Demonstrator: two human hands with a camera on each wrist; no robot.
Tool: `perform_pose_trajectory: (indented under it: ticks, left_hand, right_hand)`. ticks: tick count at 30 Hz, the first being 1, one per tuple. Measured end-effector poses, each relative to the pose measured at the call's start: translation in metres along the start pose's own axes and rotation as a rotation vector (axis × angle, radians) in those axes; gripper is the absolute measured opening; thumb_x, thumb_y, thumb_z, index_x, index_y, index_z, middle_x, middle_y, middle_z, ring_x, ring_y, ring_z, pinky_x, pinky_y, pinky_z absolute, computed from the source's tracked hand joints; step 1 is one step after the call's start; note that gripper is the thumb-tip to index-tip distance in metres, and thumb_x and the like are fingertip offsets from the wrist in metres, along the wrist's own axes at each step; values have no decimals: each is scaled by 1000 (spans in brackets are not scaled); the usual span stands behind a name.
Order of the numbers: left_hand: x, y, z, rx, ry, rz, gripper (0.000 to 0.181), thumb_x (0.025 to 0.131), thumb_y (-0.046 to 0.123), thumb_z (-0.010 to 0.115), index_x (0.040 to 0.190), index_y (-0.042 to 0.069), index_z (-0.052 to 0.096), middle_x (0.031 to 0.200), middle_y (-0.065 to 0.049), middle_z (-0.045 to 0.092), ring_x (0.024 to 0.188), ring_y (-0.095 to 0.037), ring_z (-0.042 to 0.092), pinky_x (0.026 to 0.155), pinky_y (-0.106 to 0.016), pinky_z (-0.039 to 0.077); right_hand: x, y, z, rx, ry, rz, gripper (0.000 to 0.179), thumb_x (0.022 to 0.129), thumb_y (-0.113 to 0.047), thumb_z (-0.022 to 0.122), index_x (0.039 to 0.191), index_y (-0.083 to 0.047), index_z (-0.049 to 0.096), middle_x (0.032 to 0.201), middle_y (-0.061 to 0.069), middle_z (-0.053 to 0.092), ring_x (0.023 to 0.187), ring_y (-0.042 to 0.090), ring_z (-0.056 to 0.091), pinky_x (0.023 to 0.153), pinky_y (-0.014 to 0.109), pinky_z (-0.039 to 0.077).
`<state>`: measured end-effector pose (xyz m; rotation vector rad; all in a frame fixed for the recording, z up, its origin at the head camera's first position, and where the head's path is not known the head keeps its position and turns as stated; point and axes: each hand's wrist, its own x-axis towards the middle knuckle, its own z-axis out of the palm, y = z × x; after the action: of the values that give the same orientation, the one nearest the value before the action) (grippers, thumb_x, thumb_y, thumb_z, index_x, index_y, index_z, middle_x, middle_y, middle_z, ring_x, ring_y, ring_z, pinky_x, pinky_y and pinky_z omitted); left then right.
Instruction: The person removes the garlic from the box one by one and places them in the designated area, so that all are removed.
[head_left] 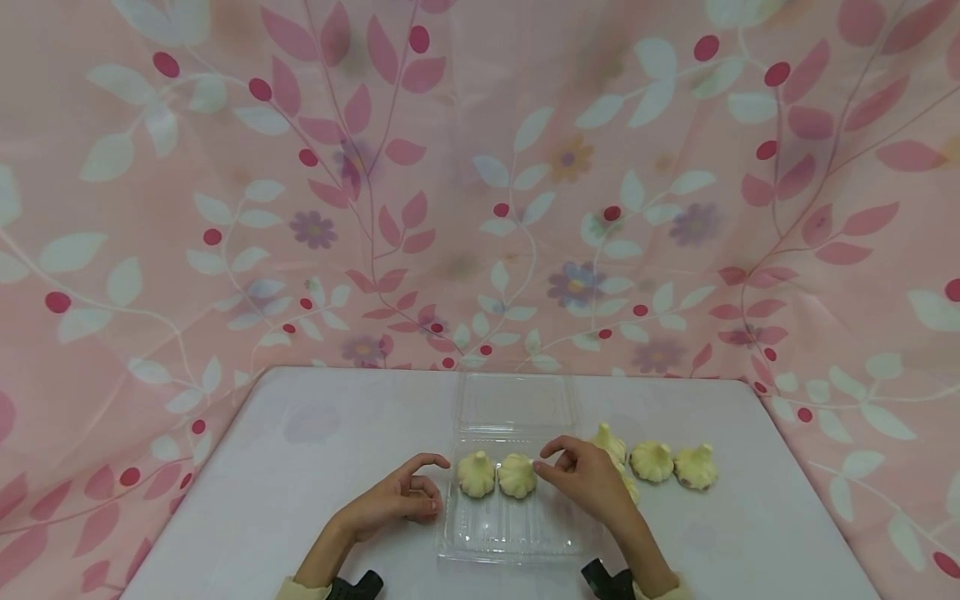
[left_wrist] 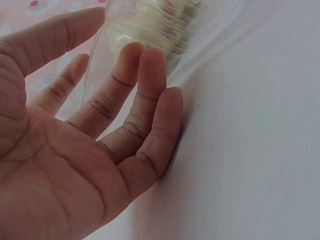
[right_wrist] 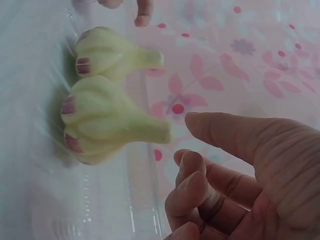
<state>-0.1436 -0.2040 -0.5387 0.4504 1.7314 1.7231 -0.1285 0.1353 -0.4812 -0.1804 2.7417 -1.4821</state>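
Two pale garlic bulbs sit side by side with stems up in a clear plastic clamshell box [head_left: 517, 537]: a left bulb [head_left: 476, 475] and a right bulb [head_left: 517, 477]. At the box's left side is my left hand [head_left: 397, 498], its fingers loosely bent and holding nothing. The left wrist view has its fingertips close against the clear wall; whether they touch cannot be told. Beside the right bulb [right_wrist: 112, 122] is my right hand [right_wrist: 225, 175], thumb and fingers apart from the stem, with nothing between them. Purple patches mark the bulbs' bases.
Several loose garlic bulbs lie on the white table [head_left: 750, 533] to the right of the box, including a far-right bulb [head_left: 696, 467] and a middle bulb [head_left: 652, 462]. My right hand partly covers others. The open lid [head_left: 517, 402] extends backward. A floral curtain [head_left: 465, 167] hangs behind.
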Motion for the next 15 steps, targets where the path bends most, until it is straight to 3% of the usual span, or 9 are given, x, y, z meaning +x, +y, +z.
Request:
perform_pose_trajectory:
  ticks: [15]
  left_hand:
    - [-1,2,0,-1,-5,0,60,94,9,64,145,6,33,97,-6,65,90,-19,62,84,-36,52]
  right_hand:
    - [1,-7,11,-82,2,23,17,82,-26,81,91,-15,71,60,-6,53,50,10,44,46,25,35]
